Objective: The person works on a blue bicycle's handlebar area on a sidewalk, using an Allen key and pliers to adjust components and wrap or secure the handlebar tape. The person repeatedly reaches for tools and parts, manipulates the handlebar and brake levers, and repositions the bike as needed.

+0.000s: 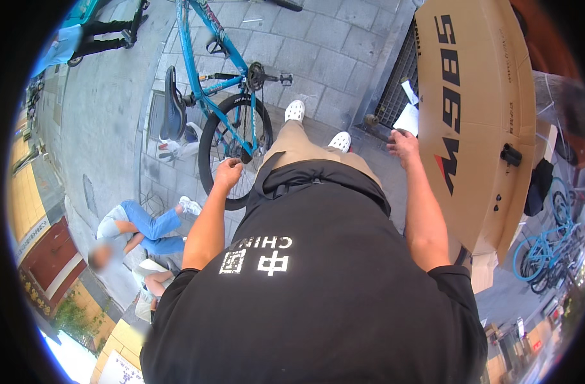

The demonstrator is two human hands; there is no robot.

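A blue bicycle [223, 83] stands ahead of me to the left. Its black saddle [172, 105] is toward the left, and its rear wheel [206, 150] is nearest me. Beside this wheel is my left hand [229, 173], its fingers curled together near the hub; anything pinched in them is too small to make out. My right hand [404, 146] hangs with fingers loosely bent and apart, nothing visible in it. Just beyond it lies a white sheet of paper [407, 120], next to a large brown cardboard box [475, 128].
On the box rest a small black object [511, 154] and small dark pieces [497, 202]. A metal grate [395, 96] runs along the box. People sit at the left [151, 224], and another person [100, 38] stands farther off. More blue bicycles [548, 237] are at the right.
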